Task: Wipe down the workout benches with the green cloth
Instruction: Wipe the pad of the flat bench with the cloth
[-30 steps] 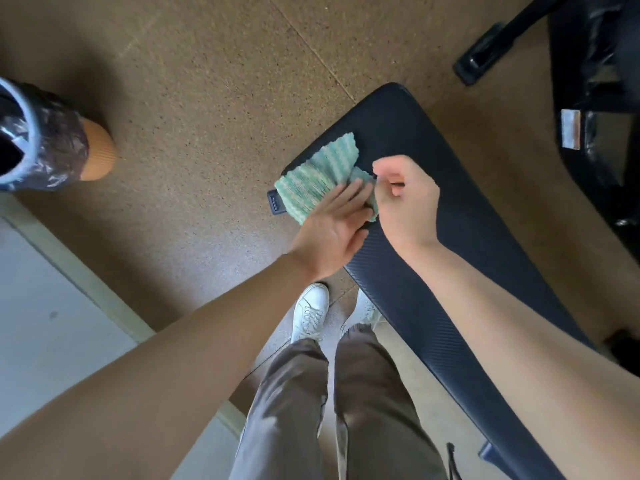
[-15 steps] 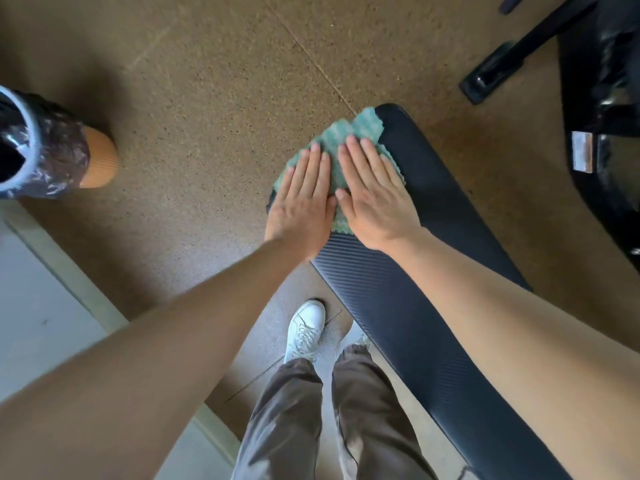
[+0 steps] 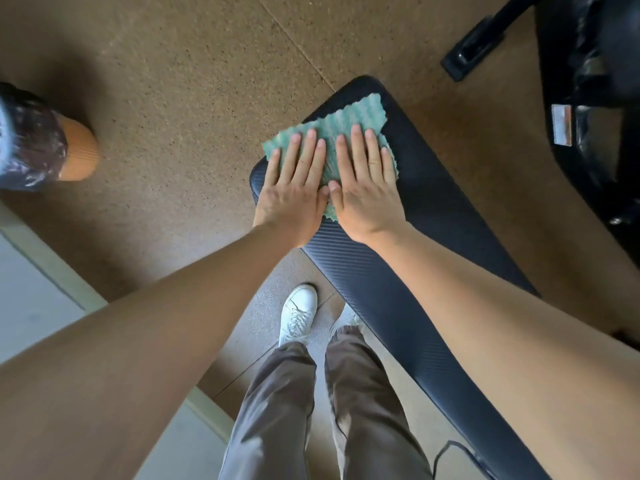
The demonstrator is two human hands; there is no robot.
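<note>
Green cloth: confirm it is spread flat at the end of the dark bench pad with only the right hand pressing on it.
Not quite. The head view shows both hands pressing on it: the left hand and the right hand lie palm down, side by side, on the green cloth. The rest holds: the cloth is spread flat at the end of the dark bench pad.

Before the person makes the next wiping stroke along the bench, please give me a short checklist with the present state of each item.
1. Green ribbed cloth lies spread flat on the black padded bench: ok.
2. Left hand flat on the cloth: ok.
3. Right hand flat on the cloth: ok.
4. Cloth fully on the pad: not ok, its left corner overhangs the edge.
5. Bench surface toward the person free of objects: ok.
6. Cloth damp: cannot tell.
</note>
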